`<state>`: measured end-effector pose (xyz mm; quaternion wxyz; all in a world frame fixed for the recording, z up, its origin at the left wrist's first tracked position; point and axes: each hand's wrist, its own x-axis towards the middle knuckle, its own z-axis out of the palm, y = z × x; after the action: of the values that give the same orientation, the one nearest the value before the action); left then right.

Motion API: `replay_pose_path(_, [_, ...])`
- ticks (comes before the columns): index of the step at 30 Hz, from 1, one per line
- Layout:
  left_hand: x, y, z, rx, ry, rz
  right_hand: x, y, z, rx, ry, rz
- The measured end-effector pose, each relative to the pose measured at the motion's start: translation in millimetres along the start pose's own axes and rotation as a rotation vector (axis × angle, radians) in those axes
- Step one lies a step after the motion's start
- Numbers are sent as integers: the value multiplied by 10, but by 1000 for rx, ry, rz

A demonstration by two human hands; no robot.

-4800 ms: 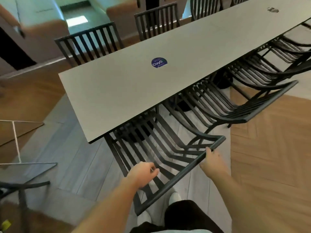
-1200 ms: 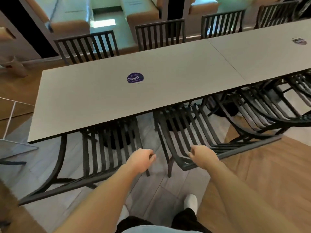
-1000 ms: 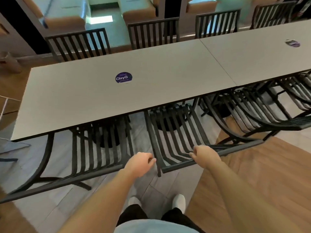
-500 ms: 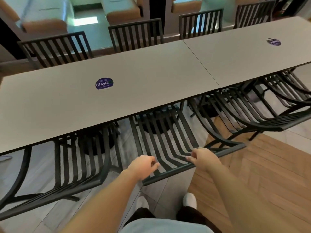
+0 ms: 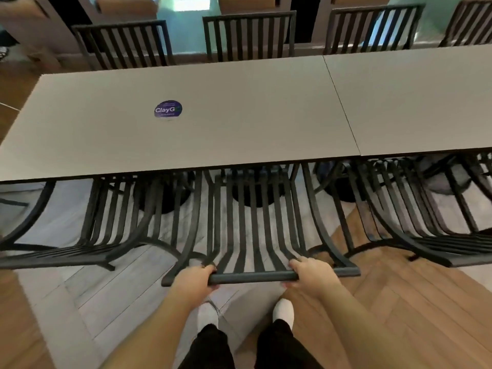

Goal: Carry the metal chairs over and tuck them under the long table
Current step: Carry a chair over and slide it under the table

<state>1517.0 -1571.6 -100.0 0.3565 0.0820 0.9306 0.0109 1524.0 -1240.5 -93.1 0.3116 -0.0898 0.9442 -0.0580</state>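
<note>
My left hand (image 5: 192, 280) and right hand (image 5: 312, 275) both grip the metal chair's (image 5: 254, 230) top rail; its seat sits under the table's (image 5: 239, 139) near edge.

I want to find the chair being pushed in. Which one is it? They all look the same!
Find the long grey table with the round purple sticker. On the near side stands a row of black slatted chairs; pick the middle chair, just right of the sticker. It alone has the left hand and right hand gripping its top rail.
</note>
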Motion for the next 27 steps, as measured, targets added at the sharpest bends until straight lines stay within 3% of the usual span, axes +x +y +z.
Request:
replay_pose_path(6, [39, 146, 15, 52, -27, -66, 23, 51, 97, -62, 54, -29])
replay_pose_path(17, [228, 580, -114, 58, -20, 8, 51, 519, -18, -61, 91, 18])
replay_pose_path(27, [655, 489, -477, 54, 27, -28, 572, 558, -348, -100, 97, 37])
